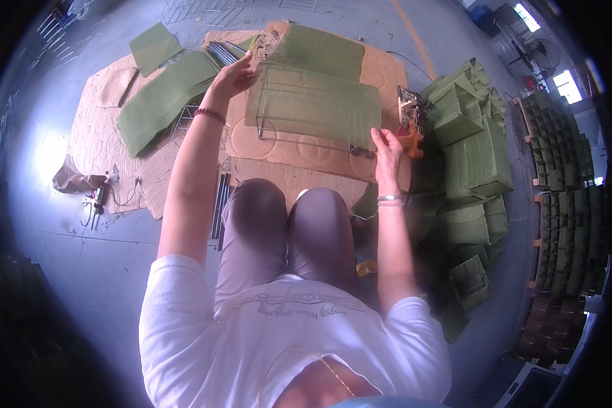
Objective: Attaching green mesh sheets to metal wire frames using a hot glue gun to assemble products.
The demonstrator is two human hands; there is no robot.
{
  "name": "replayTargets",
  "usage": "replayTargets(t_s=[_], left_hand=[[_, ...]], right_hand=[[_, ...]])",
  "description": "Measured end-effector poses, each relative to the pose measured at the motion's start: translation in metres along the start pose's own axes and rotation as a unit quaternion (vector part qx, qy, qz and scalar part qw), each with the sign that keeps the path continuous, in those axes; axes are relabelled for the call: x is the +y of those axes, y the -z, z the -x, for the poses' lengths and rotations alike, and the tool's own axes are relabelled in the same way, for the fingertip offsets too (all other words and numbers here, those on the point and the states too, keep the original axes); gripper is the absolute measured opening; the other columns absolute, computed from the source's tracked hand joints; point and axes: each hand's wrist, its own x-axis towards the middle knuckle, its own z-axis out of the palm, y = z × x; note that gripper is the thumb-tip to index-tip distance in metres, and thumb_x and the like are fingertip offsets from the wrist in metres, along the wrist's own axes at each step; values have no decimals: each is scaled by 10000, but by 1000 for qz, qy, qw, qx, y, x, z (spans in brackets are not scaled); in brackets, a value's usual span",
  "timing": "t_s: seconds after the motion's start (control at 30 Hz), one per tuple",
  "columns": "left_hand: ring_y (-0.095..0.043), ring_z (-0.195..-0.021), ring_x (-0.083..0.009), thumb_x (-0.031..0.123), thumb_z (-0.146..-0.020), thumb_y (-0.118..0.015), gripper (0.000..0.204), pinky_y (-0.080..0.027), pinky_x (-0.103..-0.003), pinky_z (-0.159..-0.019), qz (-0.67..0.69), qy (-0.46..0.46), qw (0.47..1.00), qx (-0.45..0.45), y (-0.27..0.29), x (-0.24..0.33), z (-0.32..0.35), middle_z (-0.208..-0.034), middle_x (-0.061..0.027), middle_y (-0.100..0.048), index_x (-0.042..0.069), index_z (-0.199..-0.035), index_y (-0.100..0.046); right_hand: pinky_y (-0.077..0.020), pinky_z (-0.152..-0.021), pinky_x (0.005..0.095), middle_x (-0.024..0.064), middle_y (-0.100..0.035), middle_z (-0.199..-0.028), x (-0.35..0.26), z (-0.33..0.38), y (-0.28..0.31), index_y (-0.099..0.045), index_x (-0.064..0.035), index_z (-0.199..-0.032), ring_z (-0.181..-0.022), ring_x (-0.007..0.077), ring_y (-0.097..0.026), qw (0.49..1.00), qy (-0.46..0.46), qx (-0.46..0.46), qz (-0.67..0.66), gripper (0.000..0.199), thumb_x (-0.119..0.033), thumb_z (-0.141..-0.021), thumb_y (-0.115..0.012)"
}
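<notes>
A thin, see-through green sheet [323,102] is stretched between my two hands above the cardboard. My left hand [234,78] is closed at its left edge, with the fingertips partly hidden. At the near right corner, my right hand [386,146] pinches the sheet between thumb and fingers. Beneath the sheet a thin wire frame [260,112] shows through, lying on the cardboard [279,163]. Just beyond lies another green sheet [326,51]. An orange-handled tool [413,141] rests right of my right hand.
A stack of green sheets [160,98] and a loose green piece [154,49] lie to the left. Green fabric boxes [479,160] are piled at the right. Farther right stand pallets with stacked green goods [557,146]. A small device with a cable [94,200] sits at the left.
</notes>
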Motion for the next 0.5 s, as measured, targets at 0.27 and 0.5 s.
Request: replayTargets(t_s=[0.27,0.5], left_hand=[[-601,-826,-135,75,-823,-599,426,-509,-205,-717,-7,-70,996,-56,23,-13,18,-993,-105,-597,-81,-1190,-452],[-597,-825,-122,70,-809,-605,475,-507,-205,-715,-50,-86,995,-27,14,-9,28,-975,-94,-607,-77,-1225,-428]], right_hand=[[-360,-617,165,-62,-520,-757,0,6,-20,-590,-51,-878,-677,29,-447,999,20,14,-34,196,-134,-755,-718],[-353,-655,204,-57,-526,-743,-8,-20,-11,-610,-62,-779,-703,43,-443,997,-12,80,-13,307,-363,-838,-607]])
